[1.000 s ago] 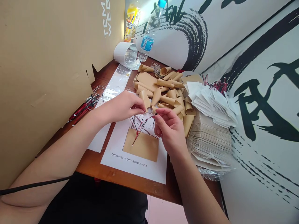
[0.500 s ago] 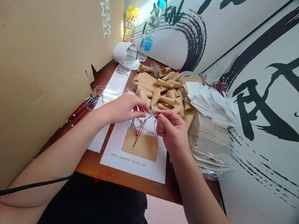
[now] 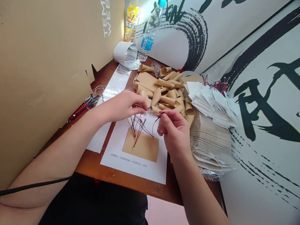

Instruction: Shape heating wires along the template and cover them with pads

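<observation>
Above the printed sheet (image 3: 116, 147), the wires (image 3: 140, 127) — paper cones (image 3: 164, 92) behind, card stack (image 3: 211, 140) right, wire bundle (image 3: 82, 109) left.

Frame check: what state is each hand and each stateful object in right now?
left hand, pinched shut on the wires
right hand, pinching one wire's end
wires, fanned out, tips over the brown sheet
brown sheet, flat on the printed template
water bottle, upright, capped
paper cones, rolled, piled loosely
white roll, on its side, partly unwound
</observation>
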A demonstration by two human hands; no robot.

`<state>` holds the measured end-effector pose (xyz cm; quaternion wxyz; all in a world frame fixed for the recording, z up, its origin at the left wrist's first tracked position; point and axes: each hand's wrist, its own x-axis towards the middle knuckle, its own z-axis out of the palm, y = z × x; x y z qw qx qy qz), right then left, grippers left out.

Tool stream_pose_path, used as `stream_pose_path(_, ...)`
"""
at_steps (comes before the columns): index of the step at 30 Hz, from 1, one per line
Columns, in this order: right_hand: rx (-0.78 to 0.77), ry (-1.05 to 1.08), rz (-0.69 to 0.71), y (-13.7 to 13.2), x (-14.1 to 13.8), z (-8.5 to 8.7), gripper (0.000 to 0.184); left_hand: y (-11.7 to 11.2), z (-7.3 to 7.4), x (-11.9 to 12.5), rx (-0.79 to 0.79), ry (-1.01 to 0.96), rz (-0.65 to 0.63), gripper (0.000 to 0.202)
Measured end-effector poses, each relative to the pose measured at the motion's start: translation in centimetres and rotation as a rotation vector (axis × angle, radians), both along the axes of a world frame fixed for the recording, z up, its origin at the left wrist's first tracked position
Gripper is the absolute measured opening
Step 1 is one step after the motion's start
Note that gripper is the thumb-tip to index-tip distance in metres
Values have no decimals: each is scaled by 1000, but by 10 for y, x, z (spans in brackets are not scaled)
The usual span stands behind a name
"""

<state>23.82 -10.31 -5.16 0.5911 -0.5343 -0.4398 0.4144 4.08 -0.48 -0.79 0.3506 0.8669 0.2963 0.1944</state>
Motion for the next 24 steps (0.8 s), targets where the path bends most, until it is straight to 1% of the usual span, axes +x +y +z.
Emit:
stream_pose_path(6,8,47,-26,0,1,0,23,8,-2,-8,51,71,35,15)
stream_pose_path(10,17,42,-35,0,1,2,24,8,-2,-7,46,38,40,14)
stream_pose_path(12,-15,7,-16,1,2,1,27,7,-1,-8,43,21,58,14)
stream_pose_path(14,-96,-76,24,2,3,-1,36,7,0,-9,50,15,89,14)
stream_pose_path(16,-172,-218,69,2,5,-3,44,7,1,-10,54,9,113,14)
stream_pose_path(19,-196,-448,154,0,6,-1,50,6,3,-12,63,1,156,16)
stream_pose_path(22,-222,-599,258,-2,5,4,44,5,5,-12,67,-17,217,15)
stream_pose_path(24,-242,-663,300,-2,5,5,35,5,6,-12,51,-34,237,14)
